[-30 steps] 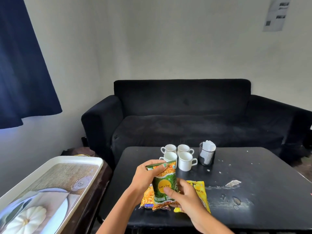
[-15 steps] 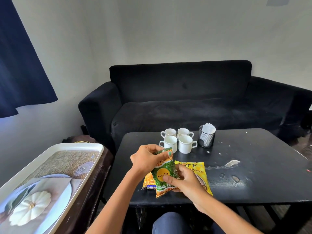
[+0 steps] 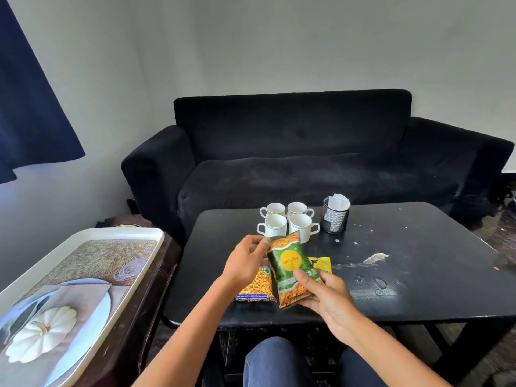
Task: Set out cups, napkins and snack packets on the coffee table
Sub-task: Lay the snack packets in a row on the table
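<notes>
Both hands hold a green snack packet [image 3: 290,265] just above the black coffee table [image 3: 413,272]. My left hand [image 3: 245,262] pinches its top left corner. My right hand [image 3: 328,300] grips its lower end, thumb on the front. Under it an orange packet [image 3: 255,286] lies flat on the table, and a yellow packet [image 3: 321,263] shows partly behind. Several white cups [image 3: 289,220] stand together further back. Beside them on the right is a black mesh holder with white napkins [image 3: 335,215].
A white tray [image 3: 83,241] with a printed picture rests on a dark side table at the left. A black sofa [image 3: 293,152] stands behind the coffee table. White marks and a scuff [image 3: 375,258] spot the right half of the tabletop. My knees show below the table's front edge.
The green packet went from upright to tilted, its top leaning left and away. My left hand moved to its top left corner. The camera tipped downward.
</notes>
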Demonstrator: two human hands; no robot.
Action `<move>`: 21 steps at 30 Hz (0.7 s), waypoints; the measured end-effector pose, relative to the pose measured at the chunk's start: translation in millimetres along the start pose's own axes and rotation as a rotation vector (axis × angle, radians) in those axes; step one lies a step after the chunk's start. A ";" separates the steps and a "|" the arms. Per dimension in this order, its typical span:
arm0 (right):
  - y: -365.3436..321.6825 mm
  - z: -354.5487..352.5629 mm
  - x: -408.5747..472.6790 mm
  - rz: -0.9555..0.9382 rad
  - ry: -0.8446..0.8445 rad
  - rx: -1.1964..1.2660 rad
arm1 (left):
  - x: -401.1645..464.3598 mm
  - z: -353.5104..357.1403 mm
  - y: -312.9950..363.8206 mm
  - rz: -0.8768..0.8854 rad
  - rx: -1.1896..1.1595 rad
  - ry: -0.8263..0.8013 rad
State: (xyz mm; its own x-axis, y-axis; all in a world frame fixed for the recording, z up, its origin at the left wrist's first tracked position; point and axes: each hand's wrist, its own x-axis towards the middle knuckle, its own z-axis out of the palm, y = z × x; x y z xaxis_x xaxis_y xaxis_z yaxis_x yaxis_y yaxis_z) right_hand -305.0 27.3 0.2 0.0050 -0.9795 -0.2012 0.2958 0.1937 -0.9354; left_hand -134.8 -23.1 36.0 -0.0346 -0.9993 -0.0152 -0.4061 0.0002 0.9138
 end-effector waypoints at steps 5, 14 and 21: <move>-4.9 -38.6 7.4 -0.021 0.281 0.052 | -3.1 12.9 -17.4 0.019 0.315 -0.184; 10.2 -123.6 33.2 0.108 0.500 -0.095 | -8.0 19.3 -32.7 0.034 0.621 -0.296; 20.8 -140.9 36.8 0.051 0.425 -0.326 | -16.7 34.1 -43.5 0.046 0.715 -0.296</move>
State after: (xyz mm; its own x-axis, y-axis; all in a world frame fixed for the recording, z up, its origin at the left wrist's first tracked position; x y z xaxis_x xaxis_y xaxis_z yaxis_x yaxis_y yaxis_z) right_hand -433.3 3.0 -67.7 -0.3951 -0.8731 -0.2857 -0.0066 0.3137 -0.9495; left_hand -147.6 -5.1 -17.3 -0.2674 -0.9461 -0.1828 -0.8858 0.1667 0.4332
